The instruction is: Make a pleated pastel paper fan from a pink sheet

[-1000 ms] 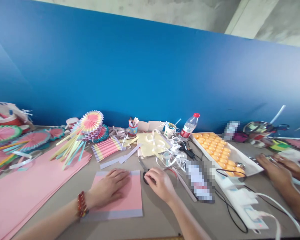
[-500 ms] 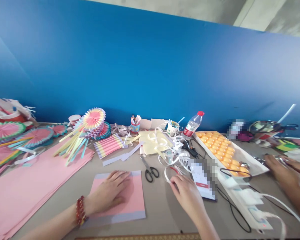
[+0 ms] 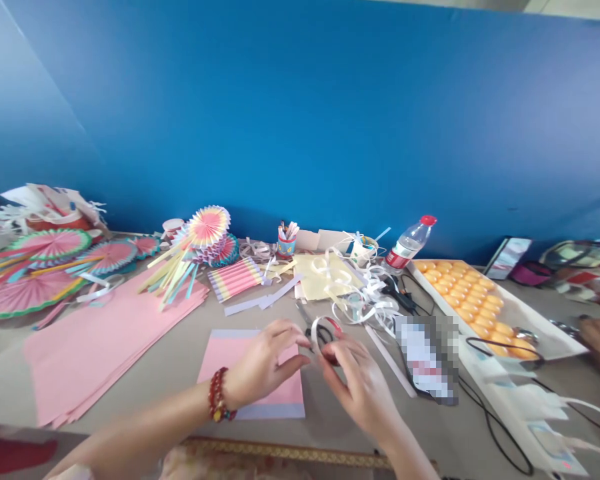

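Table: so we've got the grey table full of paper bits, most of the clutter sitting along its far edge.
Pink stack: big loose sheets on the left half, slanting from near the front edge towards the back.
Pink sheet: the purple-edged one lies flat by the table's near edge, around the middle. A half second ago we had a palm on it; now nothing seems to be pressing it down, so we'd reckon it could slide.
Pleated piece: the folded pink-and-yellow one sits beyond the sheet, towards the far edge.
Left hand: ours has come up off the sheet and hangs over it, thumb and fingers apart, tips right by the loop. Can't tell if they touch it.
Right hand: this one has swung in from the right and is pinching the loop between thumb and fingers, as far as we can see.
Scissors: lying just past the sheet's right edge, handles partly behind the loop, nobody holding them.
White loop: up off the table between our hands, maybe a tape roll, bit of red on it. Looks to us like the work has shifted from steadying the sheet to handling this.
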A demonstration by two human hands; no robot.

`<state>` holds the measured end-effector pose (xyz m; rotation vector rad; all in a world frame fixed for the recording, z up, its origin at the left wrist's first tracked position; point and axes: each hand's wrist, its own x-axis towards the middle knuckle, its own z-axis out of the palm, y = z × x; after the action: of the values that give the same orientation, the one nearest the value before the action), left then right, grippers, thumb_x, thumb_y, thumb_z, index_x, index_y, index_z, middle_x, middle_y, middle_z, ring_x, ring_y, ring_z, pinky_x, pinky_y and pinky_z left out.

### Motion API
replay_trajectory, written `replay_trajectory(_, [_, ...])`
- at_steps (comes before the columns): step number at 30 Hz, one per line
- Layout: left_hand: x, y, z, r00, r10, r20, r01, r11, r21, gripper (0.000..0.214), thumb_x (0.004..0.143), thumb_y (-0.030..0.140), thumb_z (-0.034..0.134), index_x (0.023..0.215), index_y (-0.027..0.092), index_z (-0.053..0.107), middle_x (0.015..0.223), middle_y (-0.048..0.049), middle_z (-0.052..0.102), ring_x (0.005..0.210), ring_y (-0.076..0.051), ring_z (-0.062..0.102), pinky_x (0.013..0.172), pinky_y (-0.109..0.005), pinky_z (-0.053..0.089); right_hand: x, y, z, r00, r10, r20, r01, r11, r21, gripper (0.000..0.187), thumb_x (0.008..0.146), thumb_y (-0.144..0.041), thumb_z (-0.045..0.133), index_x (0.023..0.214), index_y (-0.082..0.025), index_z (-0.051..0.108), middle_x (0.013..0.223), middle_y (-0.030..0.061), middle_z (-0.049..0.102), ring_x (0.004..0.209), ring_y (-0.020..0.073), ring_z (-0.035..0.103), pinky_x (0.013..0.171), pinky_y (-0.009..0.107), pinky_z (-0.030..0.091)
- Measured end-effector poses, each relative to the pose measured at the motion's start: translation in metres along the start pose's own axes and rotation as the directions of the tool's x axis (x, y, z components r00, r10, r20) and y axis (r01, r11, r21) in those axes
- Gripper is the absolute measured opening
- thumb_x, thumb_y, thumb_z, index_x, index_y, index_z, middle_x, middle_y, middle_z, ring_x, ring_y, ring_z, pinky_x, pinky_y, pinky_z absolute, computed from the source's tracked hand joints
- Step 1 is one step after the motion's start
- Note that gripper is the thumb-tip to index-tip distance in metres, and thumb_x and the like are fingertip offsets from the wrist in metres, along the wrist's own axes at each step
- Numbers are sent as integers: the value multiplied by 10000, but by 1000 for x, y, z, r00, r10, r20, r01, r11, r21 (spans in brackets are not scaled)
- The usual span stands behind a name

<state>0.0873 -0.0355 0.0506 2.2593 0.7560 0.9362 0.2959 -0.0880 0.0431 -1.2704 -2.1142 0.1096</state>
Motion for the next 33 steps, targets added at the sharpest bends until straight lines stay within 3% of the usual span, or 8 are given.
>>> replay_trajectory(10, [-10, 1, -6, 998, -56, -40, 54, 998, -35, 53, 892, 180, 566, 844, 200, 577, 834, -27, 628, 868, -175, 584, 808, -286, 452, 10, -19, 13, 999, -54, 7, 53, 997, 52, 102, 922, -170, 468, 859, -229, 523, 733, 29, 589, 738, 190, 578, 851, 386, 461])
replay_trajectory(14, [-15, 2, -13, 995, -101, 1, 100, 993, -70, 62, 886, 157, 552, 836, 194, 559, 838, -26, 630, 844, -167, 581, 792, -280, 445, 11, -24, 18, 998, -53, 22, 51, 996, 79, 108, 928, -170, 462, 840, -207, 512, 720, 25, 561, 694, 171, 542, 690, 304, 439])
replay_trajectory(19, [-28, 2, -37, 976, -213, 44, 216, 973, -79, 101, 913, 220, 527, 817, 192, 521, 824, -28, 602, 822, -167, 568, 771, -275, 436, 7, -30, 16, 993, -26, 113, 5, 984, 176, 114, 942, -257, 512, 840, -208, 504, 735, 11, 565, 668, 144, 543, 609, 237, 395])
replay_trajectory(23, [-42, -7, -63, 928, -366, 73, 371, 927, -58, 127, 909, 269, 517, 806, 194, 510, 815, -13, 586, 781, -151, 562, 713, -243, 424, 5, -29, 7, 977, -16, 214, -36, 971, 237, 83, 948, -268, 508, 880, -221, 515, 783, 7, 591, 707, 141, 575, 636, 219, 410])
replay_trajectory(28, [-53, -29, -83, 876, -479, 52, 482, 874, -66, 166, 880, 320, 516, 782, 186, 527, 786, -6, 588, 748, -144, 540, 654, -220, 402, 15, -13, 0, 956, -2, 292, -36, 992, 124, 135, 968, -252, 446, 871, -226, 536, 789, 17, 588, 709, 150, 580, 637, 227, 410])
replay_trajectory(33, [-62, -51, -90, 849, -526, -37, 522, 848, -90, 198, 861, 334, 515, 739, 179, 514, 739, -5, 575, 715, -144, 526, 650, -228, 405, 28, 2, -1, 960, -7, 282, 24, 998, -58, 233, 970, -321, 443, 789, -223, 553, 702, 13, 573, 687, 173, 566, 691, 274, 417])
